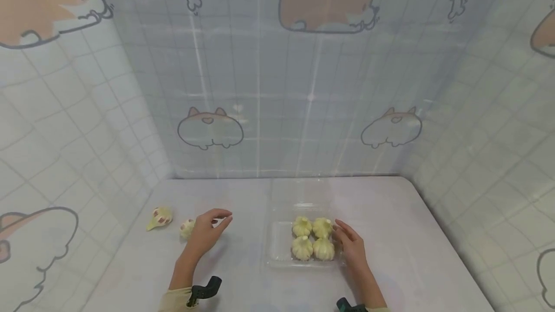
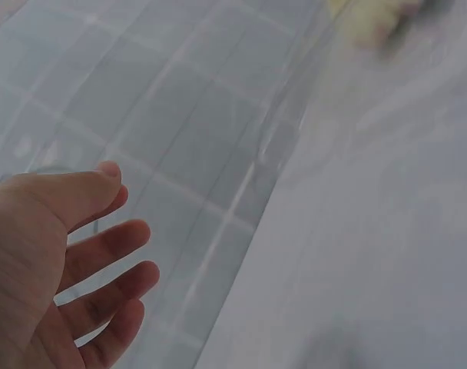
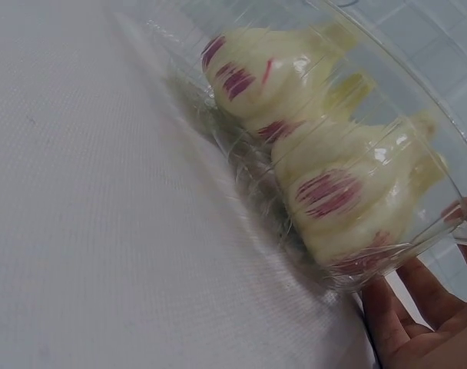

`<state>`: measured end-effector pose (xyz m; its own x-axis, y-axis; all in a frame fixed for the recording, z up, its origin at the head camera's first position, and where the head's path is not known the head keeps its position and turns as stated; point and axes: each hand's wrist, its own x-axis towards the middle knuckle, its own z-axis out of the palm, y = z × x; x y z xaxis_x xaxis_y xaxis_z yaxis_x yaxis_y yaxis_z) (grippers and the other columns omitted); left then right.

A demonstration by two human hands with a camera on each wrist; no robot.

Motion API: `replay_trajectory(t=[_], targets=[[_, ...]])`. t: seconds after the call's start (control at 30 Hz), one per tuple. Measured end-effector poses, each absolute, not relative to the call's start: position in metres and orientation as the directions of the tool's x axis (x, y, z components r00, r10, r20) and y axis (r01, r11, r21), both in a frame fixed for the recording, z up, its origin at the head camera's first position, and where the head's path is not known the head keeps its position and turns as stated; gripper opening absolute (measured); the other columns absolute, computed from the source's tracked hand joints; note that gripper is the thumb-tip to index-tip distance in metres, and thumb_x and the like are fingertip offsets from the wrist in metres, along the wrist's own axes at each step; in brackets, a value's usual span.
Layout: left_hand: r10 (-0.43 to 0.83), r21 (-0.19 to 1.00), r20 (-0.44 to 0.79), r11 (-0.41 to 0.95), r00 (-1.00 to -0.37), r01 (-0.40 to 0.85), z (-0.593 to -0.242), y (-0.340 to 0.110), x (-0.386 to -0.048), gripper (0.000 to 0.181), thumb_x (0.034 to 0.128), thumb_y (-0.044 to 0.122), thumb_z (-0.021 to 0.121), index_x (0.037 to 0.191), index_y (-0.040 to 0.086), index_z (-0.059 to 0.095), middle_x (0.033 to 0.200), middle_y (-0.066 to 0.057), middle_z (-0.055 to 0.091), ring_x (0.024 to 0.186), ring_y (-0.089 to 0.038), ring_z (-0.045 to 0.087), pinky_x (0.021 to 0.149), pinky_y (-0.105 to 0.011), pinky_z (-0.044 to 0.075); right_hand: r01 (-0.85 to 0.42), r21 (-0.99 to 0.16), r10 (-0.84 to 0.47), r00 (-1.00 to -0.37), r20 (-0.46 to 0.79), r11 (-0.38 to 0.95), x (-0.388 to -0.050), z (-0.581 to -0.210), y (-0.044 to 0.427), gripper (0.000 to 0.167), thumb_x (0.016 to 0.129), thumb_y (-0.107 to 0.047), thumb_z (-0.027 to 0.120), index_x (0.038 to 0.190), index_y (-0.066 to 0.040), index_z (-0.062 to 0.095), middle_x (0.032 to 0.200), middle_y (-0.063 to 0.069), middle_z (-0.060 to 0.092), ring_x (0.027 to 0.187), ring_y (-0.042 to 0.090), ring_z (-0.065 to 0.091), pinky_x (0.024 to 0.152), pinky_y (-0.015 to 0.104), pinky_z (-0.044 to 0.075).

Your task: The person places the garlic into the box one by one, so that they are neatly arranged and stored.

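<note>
My left hand (image 1: 204, 233) is over the table on the left, fingers loosely bent and apart, holding nothing. Partly behind it lies a garlic bulb (image 1: 186, 228). Farther left is another garlic bulb (image 1: 160, 217) with purple streaks. In the middle, a clear plastic container (image 1: 279, 249) holds several garlic bulbs (image 1: 323, 249) grouped toward its right side. My right hand (image 1: 354, 249) grips the container's right edge. In the right wrist view its fingers (image 3: 429, 296) press against the clear wall, close to a streaked bulb (image 3: 349, 196).
The container's clear lid (image 1: 299, 191) lies folded back toward the rear wall. A white table (image 1: 390, 225) carries everything. Curtain-like walls (image 1: 282, 81) with cartoon dogs and a grid pattern close in the back and both sides. Dark wrist straps (image 1: 205, 289) sit on the forearms.
</note>
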<state>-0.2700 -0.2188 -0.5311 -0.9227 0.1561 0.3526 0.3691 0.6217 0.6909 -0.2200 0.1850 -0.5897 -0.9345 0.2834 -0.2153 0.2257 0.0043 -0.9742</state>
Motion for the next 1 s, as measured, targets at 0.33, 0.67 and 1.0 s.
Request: replay_trajectory(t=[0.33, 0.67, 1.0], targets=[[0.075, 0.657, 0.303, 0.706, -0.95, 0.265, -0.532, -0.289, -0.269, 0.024, 0.0958, 0.024, 0.064, 0.111, 0.006, 0.069, 0.11, -0.009, 0.067, 0.1, -0.028, 0.063, 0.084, -0.047, 0.052, 0.215, -0.977, 0.286, -0.937, -0.202, 0.014, -0.22, -0.592, 0.185, 0.041, 0.1, -0.027, 0.055, 0.139, -0.013, 0.053, 0.137, 0.018, 0.052, 0.119, 0.035, 0.055, 0.1, 0.053, 0.04], [-0.05, 0.629, 0.328, 0.756, -0.943, 0.179, -0.541, -0.336, -0.26, 0.029, 0.097, 0.027, 0.062, 0.115, 0.004, 0.067, 0.109, -0.014, 0.066, 0.097, -0.034, 0.065, 0.077, -0.041, 0.055, 0.222, -0.975, 0.29, -0.934, -0.207, 0.018, -0.218, -0.588, 0.184, 0.042, 0.1, -0.028, 0.055, 0.138, -0.012, 0.053, 0.136, 0.019, 0.053, 0.12, 0.036, 0.054, 0.1, 0.054, 0.041], [-0.162, 0.692, 0.04, 0.717, -0.986, -0.09, -0.558, -0.344, -0.267, 0.072, 0.0933, 0.058, 0.054, 0.13, -0.005, 0.053, 0.125, -0.032, 0.054, 0.112, -0.048, 0.053, 0.084, -0.056, 0.048, 0.244, -0.97, 0.313, -0.922, -0.227, 0.017, -0.22, -0.59, 0.185, 0.042, 0.098, -0.027, 0.057, 0.138, -0.014, 0.054, 0.136, 0.018, 0.054, 0.118, 0.035, 0.055, 0.098, 0.052, 0.042]])
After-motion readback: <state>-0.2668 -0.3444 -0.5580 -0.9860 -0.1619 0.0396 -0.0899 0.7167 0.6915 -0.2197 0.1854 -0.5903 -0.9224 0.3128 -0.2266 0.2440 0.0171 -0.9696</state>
